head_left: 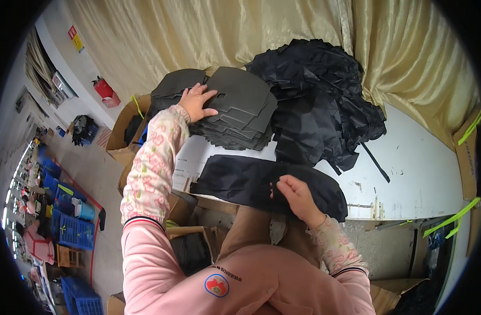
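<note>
My left hand [197, 103] lies with spread fingers on a stack of dark grey foam-like sheets [240, 97] with curved tops and stepped lower edges. It rests near the gap between this stack and a similar one [178, 81] on the left. Close to my body, a long black fabric piece [232, 178] lies across the table's front edge. My right hand [299, 199] is closed in a pinch on that fabric. Bits of fingertip show beside a dark fold there; the exact grip is partly hidden.
A large heap of black fabric pieces [319, 105] sits at the back of the white table [408, 163]. A black strip [375, 164] lies beside it. Gold curtains [408, 58] hang behind. Cardboard boxes [119, 136] stand left; blue crates [75, 228] are farther off.
</note>
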A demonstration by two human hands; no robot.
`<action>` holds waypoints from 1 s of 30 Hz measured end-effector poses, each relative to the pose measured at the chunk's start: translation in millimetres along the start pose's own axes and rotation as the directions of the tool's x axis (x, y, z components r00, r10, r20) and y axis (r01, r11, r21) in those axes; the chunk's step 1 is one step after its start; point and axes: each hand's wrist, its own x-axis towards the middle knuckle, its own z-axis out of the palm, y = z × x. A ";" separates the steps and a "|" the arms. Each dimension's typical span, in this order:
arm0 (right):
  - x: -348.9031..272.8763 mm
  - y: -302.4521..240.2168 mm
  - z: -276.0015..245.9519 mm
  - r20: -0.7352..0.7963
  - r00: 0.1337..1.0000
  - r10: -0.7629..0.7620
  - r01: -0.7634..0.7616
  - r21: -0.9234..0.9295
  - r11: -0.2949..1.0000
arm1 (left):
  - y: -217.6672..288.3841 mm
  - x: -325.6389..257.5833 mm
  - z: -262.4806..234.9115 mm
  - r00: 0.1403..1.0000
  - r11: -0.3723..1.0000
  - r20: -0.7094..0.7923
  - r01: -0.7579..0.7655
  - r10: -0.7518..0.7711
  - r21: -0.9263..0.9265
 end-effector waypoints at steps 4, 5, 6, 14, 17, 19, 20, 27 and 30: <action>-7.1 5.1 2.5 0.049 0.998 0.044 -0.046 0.051 0.998 | -10.4 20.2 3.9 0.932 1.000 0.362 0.009 -0.013 0.012; -8.4 4.6 1.5 0.049 0.997 0.053 -0.055 0.033 0.998 | -12.4 21.9 5.5 0.931 0.998 0.359 -0.053 0.062 -0.035; -9.3 8.3 0.7 0.034 0.998 0.056 -0.057 0.037 0.998 | -15.3 21.2 6.5 0.928 0.997 0.365 -0.067 0.077 -0.041; -11.8 32.3 -3.1 0.040 0.996 0.078 -0.081 0.070 0.994 | 10.2 -2.3 10.4 0.975 0.984 0.175 -0.110 0.134 -0.141; -12.0 31.4 -1.7 0.042 0.998 0.057 -0.057 0.014 0.998 | 7.0 -8.8 0.8 0.982 0.949 0.096 -0.128 0.162 -0.287; -11.7 33.1 -4.9 0.022 0.999 0.039 -0.038 -0.062 0.997 | 10.5 -10.4 -9.7 0.988 0.921 0.071 -0.104 0.141 -0.376; -10.9 33.4 -6.9 0.008 1.000 0.022 -0.020 -0.140 0.990 | 13.5 -11.4 -16.1 0.993 0.883 0.045 -0.079 0.112 -0.463; 9.1 -30.7 3.2 -0.116 0.956 -0.270 0.249 -0.166 0.954 | 130.0 -63.4 -34.6 0.960 0.317 -0.116 -0.029 -0.256 -0.948; 19.0 -59.6 17.4 -0.151 0.899 -0.412 0.377 -0.214 0.901 | 172.2 -90.1 -0.8 0.975 0.108 -0.064 -0.042 -0.212 -0.993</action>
